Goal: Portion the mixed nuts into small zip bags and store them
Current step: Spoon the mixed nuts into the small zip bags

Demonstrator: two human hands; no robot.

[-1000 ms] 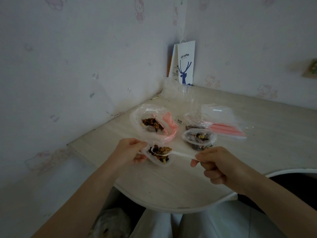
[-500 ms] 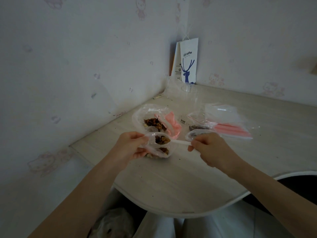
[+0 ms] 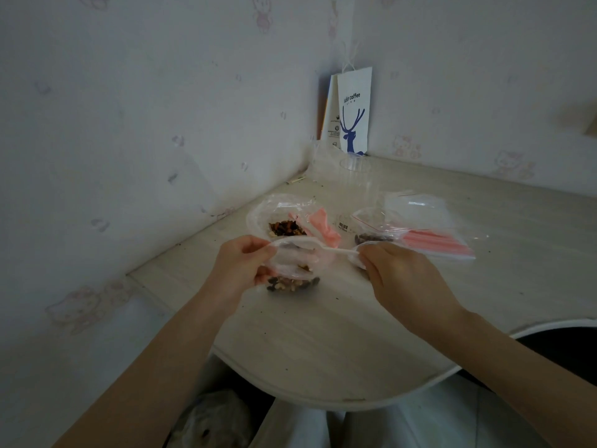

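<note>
Left hand [image 3: 245, 263] and right hand [image 3: 400, 279] pinch zip bag [image 3: 294, 266]

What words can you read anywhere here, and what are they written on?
"luckin coffee": on the white paper bag with the blue deer, standing in the corner.
Small print on the package behind it: too blurred to read.
Barcode sticker on the clear plastic on the table: too small to read.

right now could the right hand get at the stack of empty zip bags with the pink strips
Probably yes: the empty zip bags lie just beyond the right hand with nothing between, but that hand is pinching the small bag's top and would have to let go.
</note>
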